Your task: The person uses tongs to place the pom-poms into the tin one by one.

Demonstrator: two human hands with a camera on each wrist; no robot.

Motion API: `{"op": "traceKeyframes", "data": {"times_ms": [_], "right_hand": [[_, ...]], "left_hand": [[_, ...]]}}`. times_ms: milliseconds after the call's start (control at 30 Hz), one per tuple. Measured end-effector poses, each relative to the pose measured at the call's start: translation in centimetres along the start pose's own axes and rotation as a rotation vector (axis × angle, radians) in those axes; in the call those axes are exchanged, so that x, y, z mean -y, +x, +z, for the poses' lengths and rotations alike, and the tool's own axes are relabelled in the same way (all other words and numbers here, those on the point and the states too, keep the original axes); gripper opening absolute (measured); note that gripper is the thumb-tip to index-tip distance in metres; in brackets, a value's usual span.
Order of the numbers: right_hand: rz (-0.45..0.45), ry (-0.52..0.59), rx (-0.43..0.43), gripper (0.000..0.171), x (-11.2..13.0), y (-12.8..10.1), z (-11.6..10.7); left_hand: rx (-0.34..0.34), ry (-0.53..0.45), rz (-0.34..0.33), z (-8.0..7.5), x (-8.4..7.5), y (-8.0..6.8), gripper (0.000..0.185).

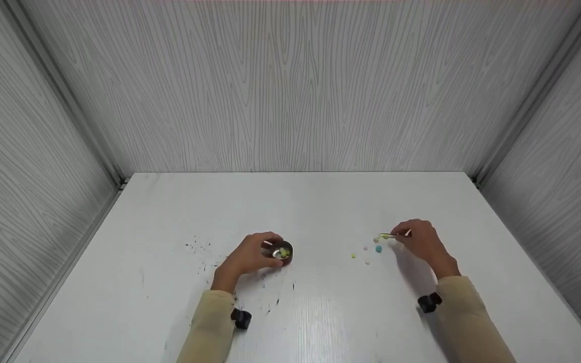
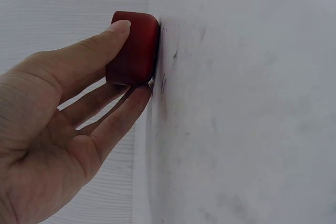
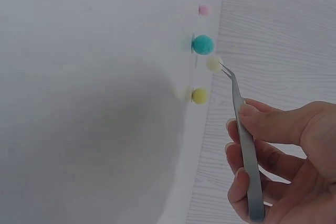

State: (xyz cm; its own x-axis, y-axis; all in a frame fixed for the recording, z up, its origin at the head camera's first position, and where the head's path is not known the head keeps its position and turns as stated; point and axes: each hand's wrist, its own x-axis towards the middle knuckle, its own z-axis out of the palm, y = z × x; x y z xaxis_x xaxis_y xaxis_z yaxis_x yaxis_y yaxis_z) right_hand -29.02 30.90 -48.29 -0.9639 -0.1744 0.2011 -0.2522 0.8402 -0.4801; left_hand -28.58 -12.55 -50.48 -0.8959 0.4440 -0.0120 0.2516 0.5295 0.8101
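Note:
My left hand [image 1: 250, 256] holds a small dark-red cup [image 2: 137, 51] between thumb and fingers, down at the table. The cup's shiny inside shows several yellow-green balls [image 1: 284, 253] in the head view. At the right, my right hand [image 1: 419, 242] pinches silver tweezers [image 3: 250, 156] with a bent, pointed tip. In the right wrist view, the slightly parted tips overlap a cream ball [image 3: 213, 64]; I cannot tell whether they grip it. Close by lie a teal ball [image 3: 202, 44], a yellow ball [image 3: 199, 96] and a pink ball [image 3: 205, 10].
Another yellow ball [image 1: 353, 255] and a whitish ball [image 1: 367, 262] lie on the white table [image 1: 310, 201] between the hands. Dark specks and marks [image 1: 199, 247] dot its surface around the left hand. Grey wood-grain panels [image 1: 290, 91] enclose the table at the back and sides.

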Motion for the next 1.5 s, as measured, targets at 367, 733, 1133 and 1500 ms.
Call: {"op": "traceKeyframes", "data": {"times_ms": [367,733,1133,1500], "right_hand": [[-0.064,0.037,-0.028,0.012,1.7,0.4,0.1],[-0.113,0.071,-0.031,0.013,4.3,1.1,0.6],[-0.141,0.087,0.006,0.015,7.0,1.7,2.0],[-0.201,0.106,0.025,0.014,9.0,2.3,3.0]], "left_hand": [[-0.002,0.0,0.01,0.1,0.1,-0.1,0.052],[-0.005,0.005,0.026,0.0,0.1,-0.1,0.05],[0.001,0.02,0.029,0.1,0.1,0.0,0.051],[0.007,-0.003,0.002,0.1,0.0,-0.2,0.052]]}}
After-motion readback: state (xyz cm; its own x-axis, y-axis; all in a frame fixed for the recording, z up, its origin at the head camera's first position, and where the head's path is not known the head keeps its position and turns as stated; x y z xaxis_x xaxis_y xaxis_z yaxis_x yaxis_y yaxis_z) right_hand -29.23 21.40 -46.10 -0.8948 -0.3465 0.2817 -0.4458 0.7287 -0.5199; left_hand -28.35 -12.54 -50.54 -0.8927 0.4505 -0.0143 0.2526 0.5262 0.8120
